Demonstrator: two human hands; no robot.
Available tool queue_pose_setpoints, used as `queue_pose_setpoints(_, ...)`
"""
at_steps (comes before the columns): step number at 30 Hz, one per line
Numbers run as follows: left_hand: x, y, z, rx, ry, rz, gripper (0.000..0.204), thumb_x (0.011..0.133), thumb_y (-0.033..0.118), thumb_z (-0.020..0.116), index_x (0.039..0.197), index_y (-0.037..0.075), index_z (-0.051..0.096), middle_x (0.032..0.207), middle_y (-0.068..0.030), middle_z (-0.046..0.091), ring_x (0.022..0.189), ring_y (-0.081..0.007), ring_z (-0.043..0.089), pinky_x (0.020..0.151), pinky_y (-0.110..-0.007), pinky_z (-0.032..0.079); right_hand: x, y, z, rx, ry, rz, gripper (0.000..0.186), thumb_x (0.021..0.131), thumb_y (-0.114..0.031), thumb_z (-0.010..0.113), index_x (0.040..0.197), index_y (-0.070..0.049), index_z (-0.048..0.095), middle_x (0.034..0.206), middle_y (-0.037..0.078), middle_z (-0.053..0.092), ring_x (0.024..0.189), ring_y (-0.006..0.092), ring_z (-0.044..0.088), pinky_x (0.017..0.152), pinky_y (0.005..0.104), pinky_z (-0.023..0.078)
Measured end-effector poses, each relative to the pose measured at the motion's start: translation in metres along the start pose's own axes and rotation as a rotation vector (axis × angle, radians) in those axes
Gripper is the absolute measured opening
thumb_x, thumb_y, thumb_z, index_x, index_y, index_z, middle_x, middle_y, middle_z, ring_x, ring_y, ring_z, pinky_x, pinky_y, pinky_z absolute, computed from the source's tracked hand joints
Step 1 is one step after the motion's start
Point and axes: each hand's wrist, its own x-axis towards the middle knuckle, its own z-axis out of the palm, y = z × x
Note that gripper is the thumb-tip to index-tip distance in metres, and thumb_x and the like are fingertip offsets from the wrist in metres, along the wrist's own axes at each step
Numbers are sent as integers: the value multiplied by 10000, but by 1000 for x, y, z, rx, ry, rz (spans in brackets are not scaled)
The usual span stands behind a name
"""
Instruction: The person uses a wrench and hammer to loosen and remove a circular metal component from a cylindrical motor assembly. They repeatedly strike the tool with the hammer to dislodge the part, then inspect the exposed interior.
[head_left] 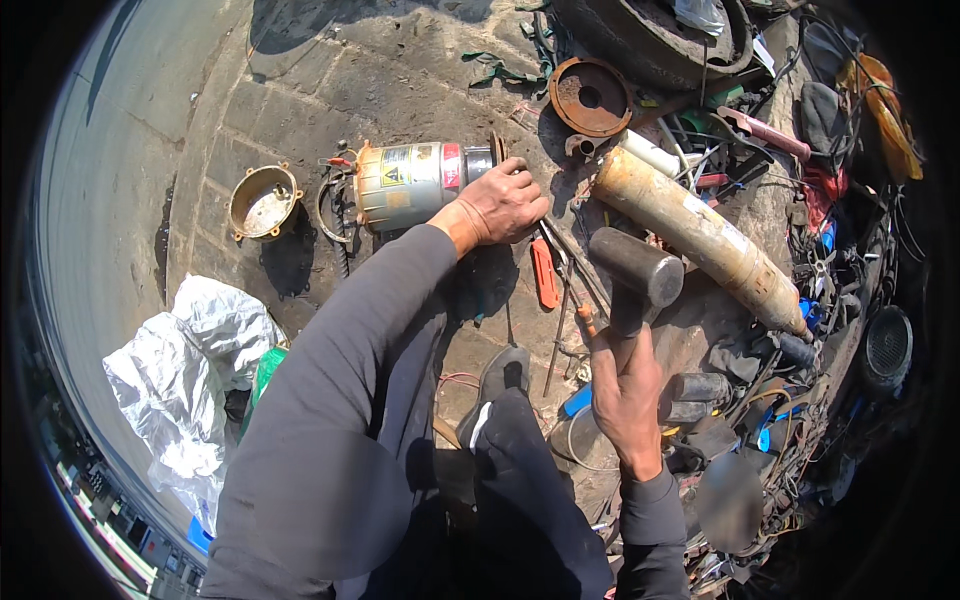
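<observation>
In my right hand [627, 395] is a hammer [637, 265] with a thick dark cylindrical head, gripped by its handle close below the head. My left hand [497, 203] is closed at the right end of a cylindrical motor [410, 183]; what its fingers hold is hidden. The motor lies on its side, silver-grey with a yellow label and a red band. A thin rusty edge [499, 148] shows just above the fingers. Below that hand rests a red-handled tool [545, 272], beside several thin metal rods.
A round metal cap [265, 202] sits left of the motor. White sacking [190, 370] lies at lower left. A long rusty cylinder [700, 235] stretches across the right, below a rusty round flange [590, 96]. Scrap and cables crowd the right side; a large dark ring [660, 45] stands behind.
</observation>
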Motion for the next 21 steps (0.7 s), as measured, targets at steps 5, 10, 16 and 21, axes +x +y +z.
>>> queue_pose_setpoints(5,2,-9,6,-1,29,-18,166,772,240,716,722,145,590,711,-17,580,789,-224,625,896,-391,493,14,1,13,-28,-101,178,181,1037,-137,656,1067,6,550,732,92,590,645,170,529,586,366,439)
queue_pose_setpoints(10,1,-9,6,37,22,-7,146,775,238,699,716,150,599,730,-9,615,788,-213,627,846,-377,483,-9,-77,-60,353,352,78,232,1020,-53,688,1231,21,627,839,51,630,630,74,521,551,257,432)
queue_pose_setpoints(16,0,-8,7,51,18,-14,143,807,248,676,734,144,611,741,-11,627,790,-208,626,867,-375,489,13,-157,-112,400,834,-604,289,1131,-271,438,1064,3,498,641,24,381,407,87,283,399,225,277)
queue_pose_setpoints(21,1,-10,11,55,33,-17,174,833,243,624,696,135,621,719,-39,661,765,-219,640,847,-374,475,-12,-112,-58,360,495,-322,160,1072,-148,579,1038,0,528,679,47,508,444,116,439,462,249,421)
